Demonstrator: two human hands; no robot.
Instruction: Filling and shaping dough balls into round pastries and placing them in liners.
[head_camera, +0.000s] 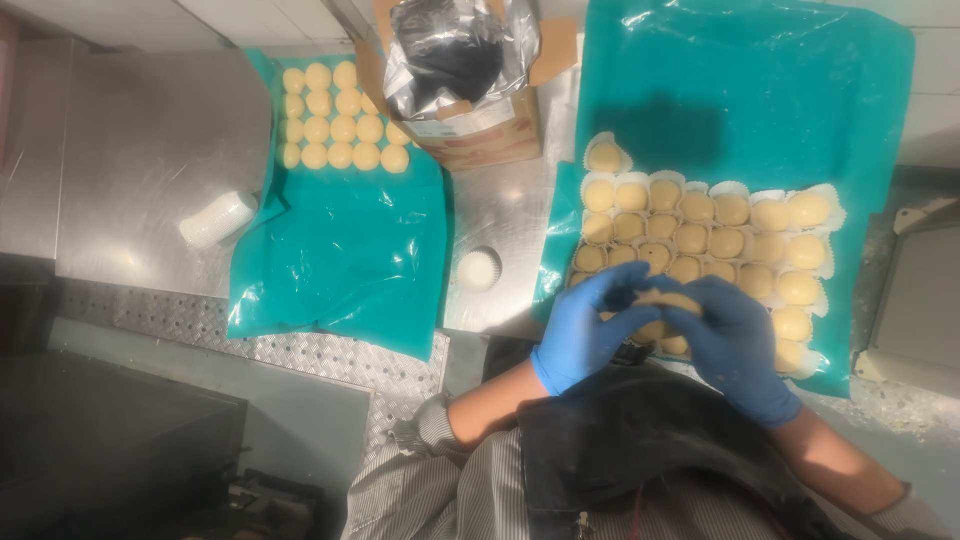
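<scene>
Both my hands wear blue gloves and meet over one pale yellow dough ball (661, 299) at the near edge of the right teal sheet (740, 90). My left hand (590, 325) cups it from the left, and my right hand (735, 345) closes over it from the right. Just beyond my fingers lie several rows of dough balls in white paper cups (700, 235). A second group of bare dough balls (340, 115) sits at the far end of the left teal sheet (335, 260).
A stack of white paper cups (479, 268) stands on the steel counter between the sheets. A white roll (217, 218) lies left of the left sheet. An open cardboard box with a foil bag (465, 75) sits at the back. A grey tray edge (915, 300) is at the right.
</scene>
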